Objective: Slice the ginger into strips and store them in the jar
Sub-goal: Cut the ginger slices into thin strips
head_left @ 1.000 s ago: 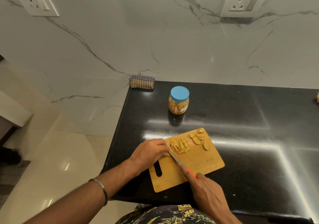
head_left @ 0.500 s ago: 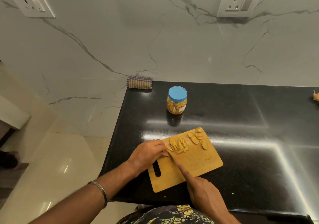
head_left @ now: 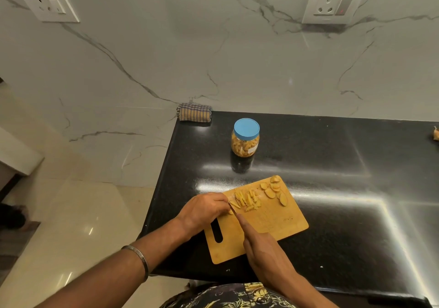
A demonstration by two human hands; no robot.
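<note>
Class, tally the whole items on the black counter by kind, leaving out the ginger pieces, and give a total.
Jar with blue lid: 1
Wooden cutting board: 1
Folded checked cloth: 1
Total: 3

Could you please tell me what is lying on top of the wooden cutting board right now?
Ginger strips and uncut ginger slices lie on the cutting board. Both hands cover its near-left part, hiding the knife.
</note>
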